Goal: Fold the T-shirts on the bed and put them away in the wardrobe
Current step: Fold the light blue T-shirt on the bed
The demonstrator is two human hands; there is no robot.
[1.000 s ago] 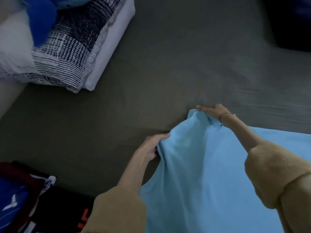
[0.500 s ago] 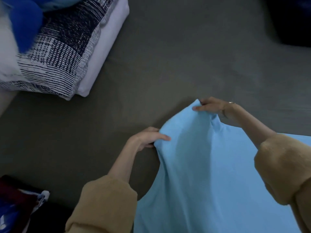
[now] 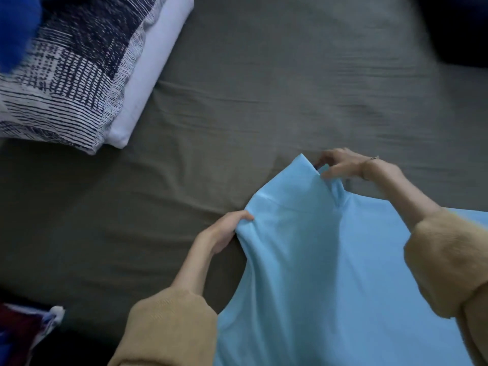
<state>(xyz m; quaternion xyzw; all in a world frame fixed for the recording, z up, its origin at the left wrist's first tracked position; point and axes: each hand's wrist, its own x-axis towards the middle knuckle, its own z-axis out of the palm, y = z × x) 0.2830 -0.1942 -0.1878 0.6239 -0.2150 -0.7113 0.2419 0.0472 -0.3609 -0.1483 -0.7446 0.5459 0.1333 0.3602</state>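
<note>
A light blue T-shirt (image 3: pixel 330 273) lies spread over the grey-brown bed sheet (image 3: pixel 237 114), filling the lower right of the head view. My left hand (image 3: pixel 224 233) pinches the shirt's left edge near a sleeve seam. My right hand (image 3: pixel 343 165) grips the far corner of the shirt, with the fabric lifted into a peak between the two hands. Both forearms wear tan fuzzy sleeves. A thin bracelet sits on my right wrist.
A navy-and-white patterned pillow (image 3: pixel 68 75) rests on a white pillow (image 3: pixel 155 67) at the upper left, with a blue object (image 3: pixel 15 30) above it. More clothes, dark red and blue (image 3: pixel 23 334), lie at the lower left. A dark shape (image 3: pixel 459 30) fills the upper right corner.
Both hands have pulled the shirt's edge up and away from me, so the fabric peak between them stands higher. The view has shifted slightly right.
</note>
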